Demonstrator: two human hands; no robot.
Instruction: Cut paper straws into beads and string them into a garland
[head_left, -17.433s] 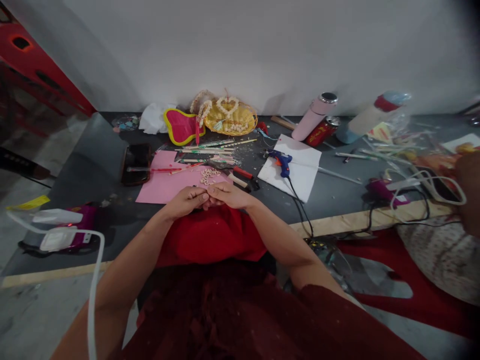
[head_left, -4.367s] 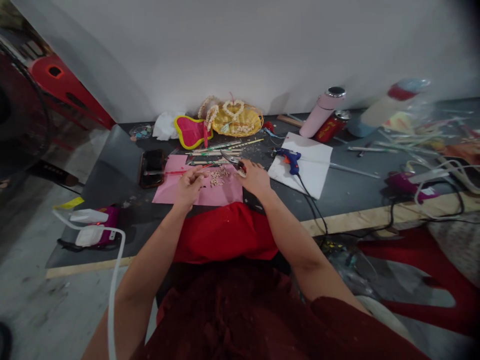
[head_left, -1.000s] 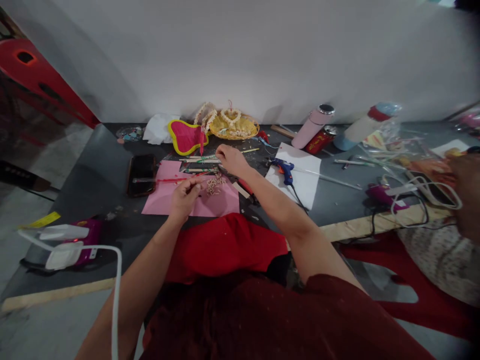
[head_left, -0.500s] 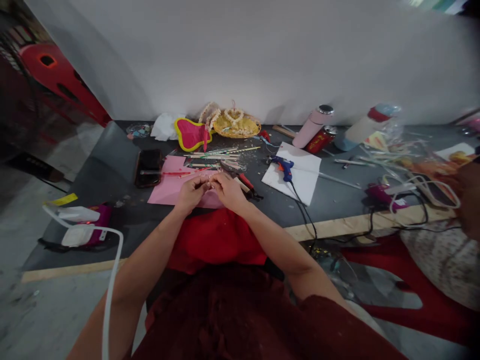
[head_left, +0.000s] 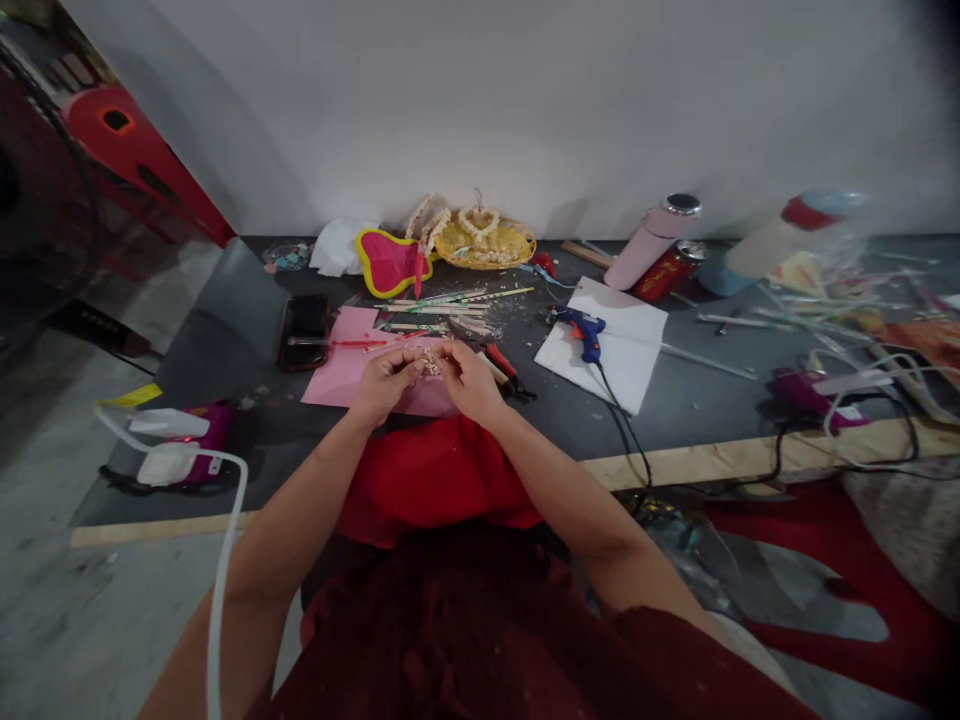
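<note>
My left hand [head_left: 384, 385] and my right hand [head_left: 472, 380] meet above a pink sheet [head_left: 341, 365]. Between their fingertips both pinch a small cluster of pale beads [head_left: 430, 362]; its exact shape is too small to make out. Close beyond my fingers lie several thin patterned sticks [head_left: 450, 308] amid pale scraps. Pliers with red-and-black handles [head_left: 501, 362] rest beside my right hand. A clear tube with a red end [head_left: 330, 343] crosses the phone and the sheet to the left.
A blue glue gun [head_left: 585, 332] lies on a white board [head_left: 637, 370], its cord over the table edge. Behind stand a yellow basket [head_left: 487, 257], pink flask [head_left: 652, 243] and red can [head_left: 671, 270]. A phone [head_left: 303, 330] and purple power strip [head_left: 206, 440] lie left.
My hands have drawn slightly apart, and the bead cluster now shows between the fingertips. The view has shifted a little, moving the table's things at the right further right.
</note>
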